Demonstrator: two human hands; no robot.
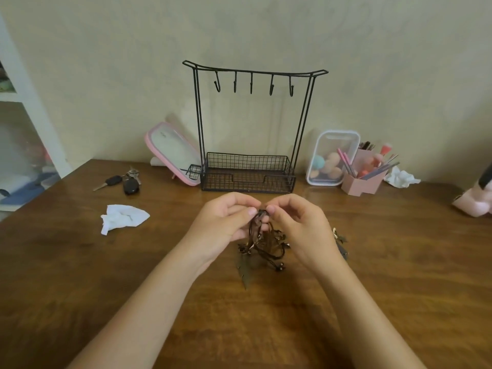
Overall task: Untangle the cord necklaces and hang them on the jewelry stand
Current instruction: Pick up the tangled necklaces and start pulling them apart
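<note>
Wooden table (pixel 80 262) spreads before you, with the black wire jewelry stand (pixel 247 179) and its five hooks at the back. A pink-framed mirror (pixel 173 153) leans to its left, and a clear tub (pixel 332 158) and pink brush holder (pixel 364 179) sit to its right. Two tissues (pixel 123 217) and one bunch of keys (pixel 125 181) lie apart. Your left hand (pixel 223 225) and right hand (pixel 300 225) each pinch the tangled cord necklaces (pixel 262 241) in front of the stand. The cords are too knotted to count.

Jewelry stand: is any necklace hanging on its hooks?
No, hooks on the jewelry stand are bare; the left hand and right hand hold the tangled cord necklaces.
</note>
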